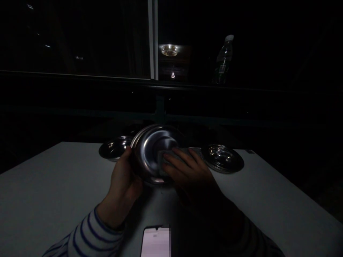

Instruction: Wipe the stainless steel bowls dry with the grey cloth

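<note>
A shiny stainless steel bowl (150, 150) is held tilted above the table, a little left of the middle. My left hand (124, 178) grips its left side, with the thumb at the rim and the other fingers mostly hidden. My right hand (187, 166) lies over the bowl's right part and presses a greyish cloth (161, 162) against the metal. Darkness hides much of the cloth. Rim lines at the bowl's upper left look doubled; I cannot tell whether more than one bowl is held.
On the white table (66, 189), a metal bowl (114, 149) stands at the back left and stacked metal bowls (223, 159) at the back right. A lit phone (155, 242) lies at the near edge. Behind, a plastic bottle (224, 60) stands by the dark window.
</note>
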Available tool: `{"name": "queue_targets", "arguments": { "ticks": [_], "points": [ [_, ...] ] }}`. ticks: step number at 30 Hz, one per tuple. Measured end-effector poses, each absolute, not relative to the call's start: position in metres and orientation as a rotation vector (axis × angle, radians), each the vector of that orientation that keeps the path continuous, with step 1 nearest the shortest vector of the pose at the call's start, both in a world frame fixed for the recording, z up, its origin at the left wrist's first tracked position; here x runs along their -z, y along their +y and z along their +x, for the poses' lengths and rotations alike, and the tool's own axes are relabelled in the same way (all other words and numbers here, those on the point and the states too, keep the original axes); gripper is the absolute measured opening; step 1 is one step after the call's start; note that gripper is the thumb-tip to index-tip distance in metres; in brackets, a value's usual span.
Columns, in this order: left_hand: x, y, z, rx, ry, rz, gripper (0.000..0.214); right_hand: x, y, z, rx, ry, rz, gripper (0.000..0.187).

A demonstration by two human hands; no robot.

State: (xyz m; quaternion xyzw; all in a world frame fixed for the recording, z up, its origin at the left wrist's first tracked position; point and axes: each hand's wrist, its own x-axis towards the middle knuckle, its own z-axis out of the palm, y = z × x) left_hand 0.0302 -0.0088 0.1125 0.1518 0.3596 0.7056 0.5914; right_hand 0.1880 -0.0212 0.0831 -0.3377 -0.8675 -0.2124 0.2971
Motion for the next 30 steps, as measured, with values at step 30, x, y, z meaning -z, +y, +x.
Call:
{"name": "queue_targets", "arguments": {
  "ticks": [30],
  "points": [
    [-0.107,-0.011,0.036,-1.516,0.896,0.393,0.026,-0.087,-0.019,0.191,0.71,-2.117,-1.018,0.033]
  ]
}}
